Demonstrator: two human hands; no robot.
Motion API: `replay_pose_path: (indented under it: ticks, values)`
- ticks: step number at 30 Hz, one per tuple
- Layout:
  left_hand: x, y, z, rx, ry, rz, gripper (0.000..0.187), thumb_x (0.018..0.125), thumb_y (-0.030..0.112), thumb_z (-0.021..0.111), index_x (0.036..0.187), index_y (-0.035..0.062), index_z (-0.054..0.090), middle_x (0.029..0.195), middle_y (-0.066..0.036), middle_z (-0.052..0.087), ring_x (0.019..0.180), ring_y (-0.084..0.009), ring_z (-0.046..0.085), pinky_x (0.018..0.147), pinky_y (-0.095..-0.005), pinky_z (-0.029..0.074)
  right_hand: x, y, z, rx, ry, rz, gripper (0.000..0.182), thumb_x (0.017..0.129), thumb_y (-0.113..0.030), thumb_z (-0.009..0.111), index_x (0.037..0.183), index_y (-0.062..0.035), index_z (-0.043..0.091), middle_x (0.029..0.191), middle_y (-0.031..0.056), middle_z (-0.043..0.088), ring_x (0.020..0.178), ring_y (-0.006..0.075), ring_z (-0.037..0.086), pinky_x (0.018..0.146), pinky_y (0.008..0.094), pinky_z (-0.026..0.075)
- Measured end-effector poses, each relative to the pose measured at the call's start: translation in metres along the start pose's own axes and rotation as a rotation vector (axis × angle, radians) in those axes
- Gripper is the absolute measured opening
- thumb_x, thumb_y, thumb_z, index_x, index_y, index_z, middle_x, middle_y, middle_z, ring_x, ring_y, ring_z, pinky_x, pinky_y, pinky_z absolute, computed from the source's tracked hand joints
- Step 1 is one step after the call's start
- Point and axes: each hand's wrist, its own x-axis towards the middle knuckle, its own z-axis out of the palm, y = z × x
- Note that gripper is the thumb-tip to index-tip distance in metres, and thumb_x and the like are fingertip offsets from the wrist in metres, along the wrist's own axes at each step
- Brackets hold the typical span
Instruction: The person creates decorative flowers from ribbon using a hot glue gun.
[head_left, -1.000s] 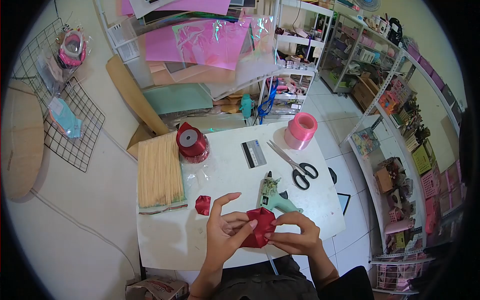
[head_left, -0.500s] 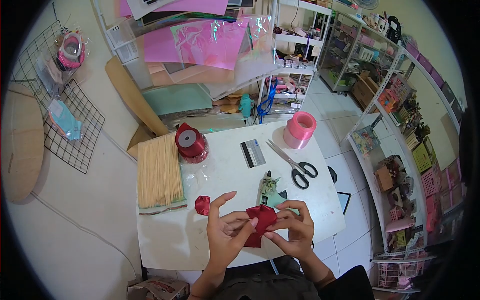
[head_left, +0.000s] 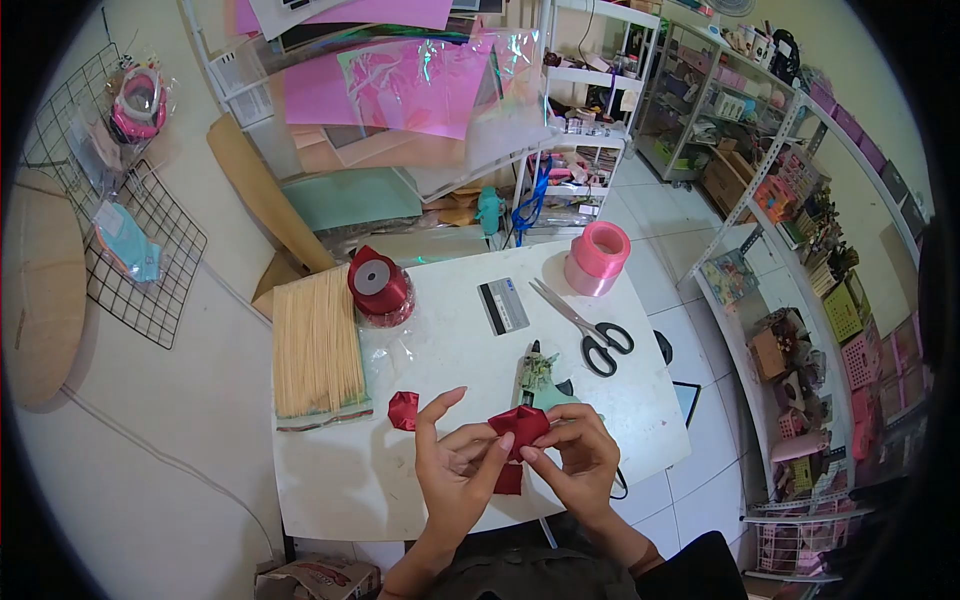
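A folded piece of dark red satin ribbon (head_left: 520, 426) is pinched between my two hands above the front of the white table. My left hand (head_left: 462, 452) grips its left side with thumb and fingers, the index finger raised away. On its right side, my right hand (head_left: 577, 455) closes thumb and fingertips on the fabric. Below them lies another red ribbon piece (head_left: 509, 480), partly covered by my left hand. A small folded red ribbon piece (head_left: 403, 410) rests left of my hands. Just beyond the held ribbon is a green glue gun (head_left: 538, 378), its handle partly hidden by my right hand.
Black-handled scissors (head_left: 600, 340), a grey card (head_left: 503, 306) and pink ribbon rolls (head_left: 598, 260) occupy the table's far right. At left are a red ribbon spool (head_left: 380, 287) and a pack of thin wooden sticks (head_left: 318, 345). Loaded shelves (head_left: 745, 290) stand to the right.
My right thumb and fingers have drawn in closer on the held ribbon, whose right part is now folded over. The lower ribbon piece shows separately beneath it.
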Motion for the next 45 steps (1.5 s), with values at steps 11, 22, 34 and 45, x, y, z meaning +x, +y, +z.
replay_pose_path:
  ticks: [11,22,34,45]
  values:
    - [-0.004,0.003,0.0,0.018,-0.083,0.025,0.064,0.069,-0.011,0.057,0.119,0.0008,0.019,0.085,-0.019,0.056,0.083,-0.0221,0.058,0.073,-0.0267,0.047,-0.002,0.008,0.004,-0.016,0.074,-0.09,0.017,0.063,0.011,0.064,0.075,0.0039,0.054,0.088,0.011,0.049,0.079,0.0133,0.052,0.07,0.0236,0.045]
    - [-0.004,0.005,0.002,-0.065,-0.037,-0.022,0.067,0.067,-0.013,0.057,0.121,0.0014,0.02,0.078,-0.014,0.056,0.076,-0.0168,0.058,0.066,-0.0222,0.046,-0.005,0.006,0.004,0.029,0.101,-0.117,0.025,0.062,0.012,0.064,0.081,0.0022,0.052,0.087,0.0099,0.049,0.078,0.0125,0.051,0.068,0.0228,0.044]
    - [0.0,0.002,-0.006,-0.054,-0.078,-0.084,0.067,0.069,-0.01,0.057,0.122,0.0034,0.019,0.083,-0.018,0.057,0.08,-0.019,0.059,0.068,-0.0236,0.047,-0.001,0.0,0.005,0.214,0.079,0.038,0.05,0.064,0.014,0.061,0.105,0.0001,0.036,0.085,0.0086,0.05,0.078,0.011,0.052,0.071,0.0229,0.047]
    - [0.003,-0.011,-0.002,-0.045,-0.049,-0.104,0.061,0.071,-0.001,0.062,0.119,-0.0013,0.024,0.071,-0.012,0.061,0.07,-0.0141,0.059,0.066,-0.0224,0.046,0.002,0.002,0.004,0.211,0.103,0.042,0.051,0.064,0.013,0.061,0.106,-0.0005,0.035,0.081,0.0089,0.051,0.076,0.0118,0.053,0.068,0.0226,0.046]
